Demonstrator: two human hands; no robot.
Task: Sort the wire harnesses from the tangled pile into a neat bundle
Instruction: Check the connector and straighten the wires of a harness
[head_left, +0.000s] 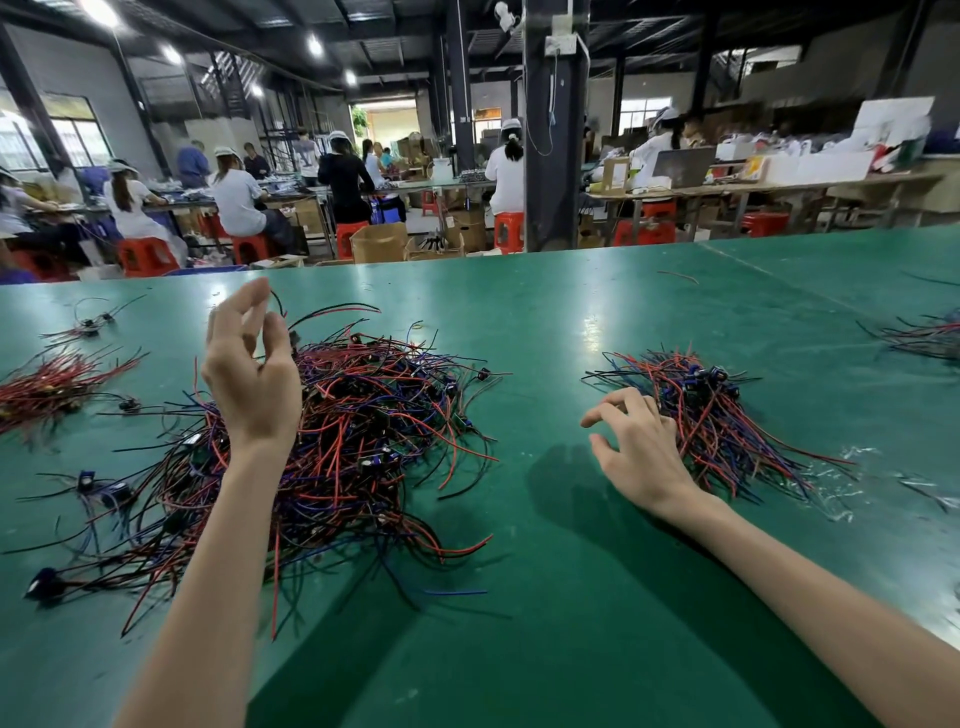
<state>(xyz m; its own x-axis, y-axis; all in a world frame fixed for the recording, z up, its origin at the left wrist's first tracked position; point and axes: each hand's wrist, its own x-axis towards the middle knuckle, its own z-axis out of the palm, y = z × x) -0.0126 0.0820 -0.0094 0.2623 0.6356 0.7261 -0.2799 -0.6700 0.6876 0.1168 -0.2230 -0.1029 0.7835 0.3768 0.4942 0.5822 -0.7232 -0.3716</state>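
In the head view, the green table has its far edge running straight across the frame, and a slice of its near edge shows at the lower right corner. Bare green surface lies between the two main heaps and along the near side around both forearms.

A bunch of red wires lies at the left edge. A few loose harnesses sit beyond it, and more with blue connectors trail off the pile's near left side. Crumpled clear plastic lies just beside the bundle's near right, and another heap of wires lies at the right edge. Past the table stand a dark pillar and seated workers on red stools.

The tangled pile sprawls left of centre, its wires pointing every way. The neat bundle lies to the right, connectors gathered at its far end, most wires trailing towards the near right.

The left hand is raised over the pile with loosely curled fingers. A thin black wire arcs by the fingertips, but whether they pinch it cannot be told. The right hand, well apart from the left, rests spread fingers on the bundle's left edge.
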